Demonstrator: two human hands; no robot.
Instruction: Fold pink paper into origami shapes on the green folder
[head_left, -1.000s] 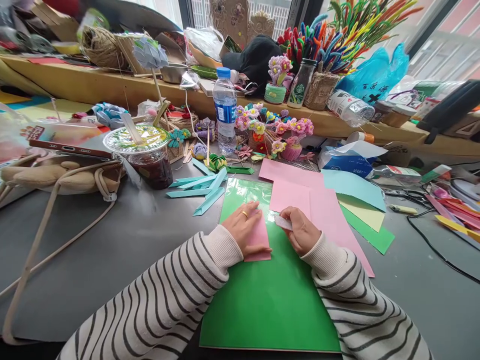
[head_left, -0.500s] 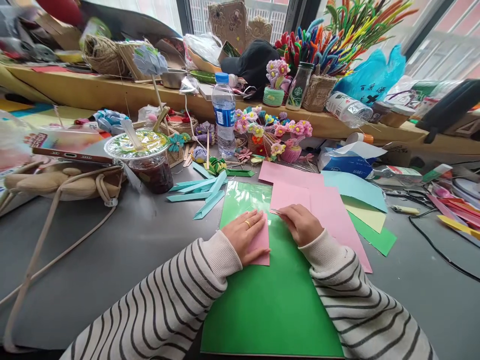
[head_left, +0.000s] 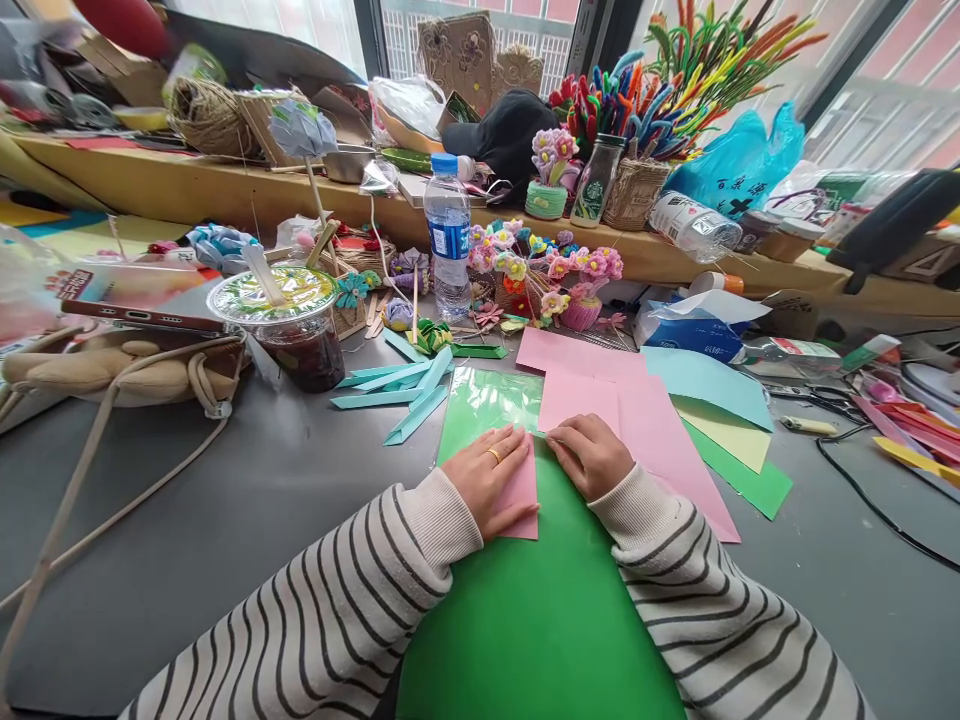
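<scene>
Taking the green sheet [head_left: 525, 620] in the middle of the desk [head_left: 225, 520] as our landmark, we start far to its left, where a beige bag [head_left: 97, 365] lies with a phone [head_left: 142, 318] resting on top. Nearer the sheet, up and to the left of it, stands a plastic cup [head_left: 289, 325] of dark drink with a sealed lid. Between that cup and the sheet's upper left corner lies a loose fan of folded teal paper strips [head_left: 405, 385]. Beyond the sheet's far edge stands a water bottle [head_left: 448, 235].

On the green sheet itself we see our left hand [head_left: 491, 475], a ring on one finger, lying flat with fingers spread on a folded pink paper [head_left: 520, 490]. The hand is open and pressing down, not gripping. The pink paper is a narrow rectangle whose long axis runs from near us to away from us, its far short end pointing toward the window ledge and its near short end toward our body; it sits on the sheet's upper half.

Just right of it, our right hand [head_left: 592, 455] rests with fingers curled down, the fingertips pressing at the far corner of the pink paper; we cannot tell whether it holds anything underneath.

To the right of the green sheet, partly overlapping it, lie larger pink sheets [head_left: 660, 430], then a light blue sheet [head_left: 705, 375], a pale yellow one [head_left: 724, 430] and another green one [head_left: 750, 480]. Farther right a black cable [head_left: 877, 510] crosses the desk.
</scene>
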